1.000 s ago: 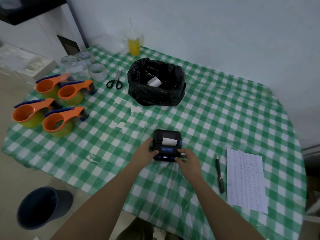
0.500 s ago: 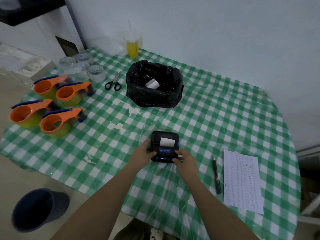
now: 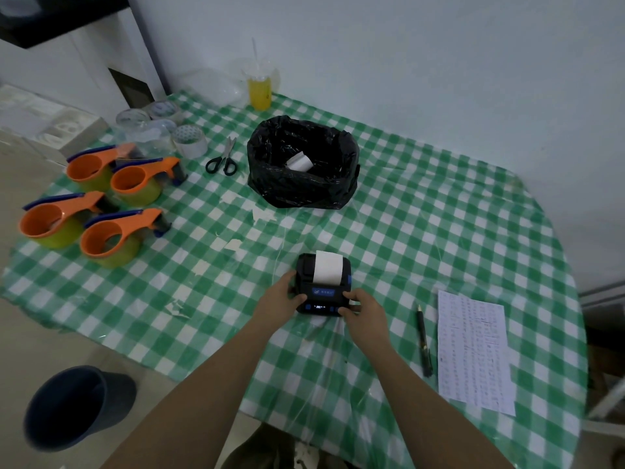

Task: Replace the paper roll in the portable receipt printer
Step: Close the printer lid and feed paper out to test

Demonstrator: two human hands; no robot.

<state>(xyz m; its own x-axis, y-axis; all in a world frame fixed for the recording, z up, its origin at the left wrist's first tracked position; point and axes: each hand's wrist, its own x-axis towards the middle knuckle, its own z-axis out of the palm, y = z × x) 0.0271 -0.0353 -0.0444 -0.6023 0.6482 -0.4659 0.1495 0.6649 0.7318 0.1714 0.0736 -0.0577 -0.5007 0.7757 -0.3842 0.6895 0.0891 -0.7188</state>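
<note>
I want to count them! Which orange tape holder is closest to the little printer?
The front-right orange tape holder is closest to the printer. The other three sit farther left or farther back toward the wall.

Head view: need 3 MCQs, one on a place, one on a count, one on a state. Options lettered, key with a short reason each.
1. Where does the pen lie?
A. Between the printer and the printed sheet
B. Inside the black bag
C. Beside the scissors

2. How many orange tape dispensers are on the table?
A. Two
B. Four
C. Six

3. What is the state of the printer?
A. Lid open, no paper
B. Paper strip sticking out of the top, display lit
C. Lying in the black bag

Key:
1 A: the pen sits right of the printer, left of the printed sheet.
2 B: four orange tape dispensers are grouped at the left.
3 B: a white paper strip shows above the lit display, with the left hand and right hand on its sides.
</note>
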